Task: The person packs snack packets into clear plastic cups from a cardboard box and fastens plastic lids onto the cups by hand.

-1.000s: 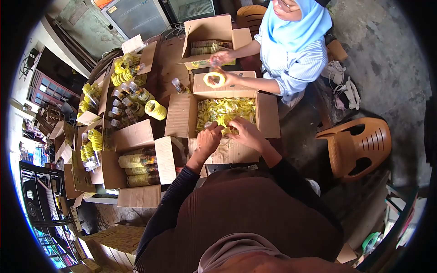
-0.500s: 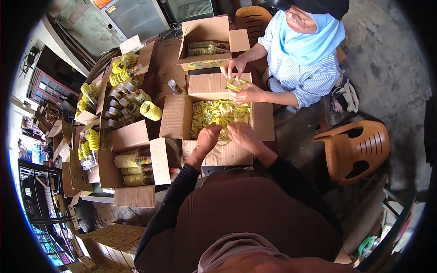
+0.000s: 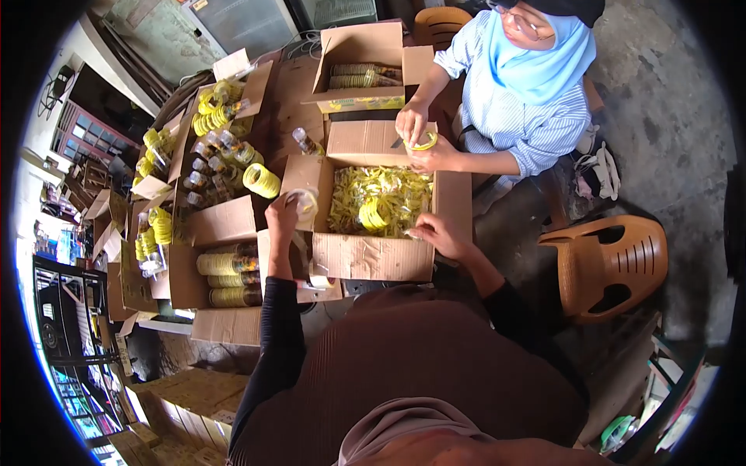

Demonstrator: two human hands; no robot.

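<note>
My left hand [image 3: 281,221] grips a clear round object [image 3: 304,204], perhaps a tape roll or a cup, over the left flap of an open cardboard box [image 3: 373,258]. Many small yellow pieces [image 3: 350,194] fill this box, and a short yellow ringed stack [image 3: 374,215] lies on them. At the box's front right edge my right hand [image 3: 441,235] has its fingers pinched; what they hold, if anything, is too small to name. Across the box a co-worker's two hands hold a round yellow-rimmed item [image 3: 423,141].
To the left, an open box [image 3: 186,272] holds yellow ringed stacks, with bottles [image 3: 208,172] behind it. Another box [image 3: 361,99] stands at the back. One bottle [image 3: 305,141] is near the middle box. An orange chair [image 3: 575,272] stands right.
My hands have moved apart from the box's front middle: the left went left to the clear round object, the right went right. The co-worker's hands have come nearer the box's back right corner.
</note>
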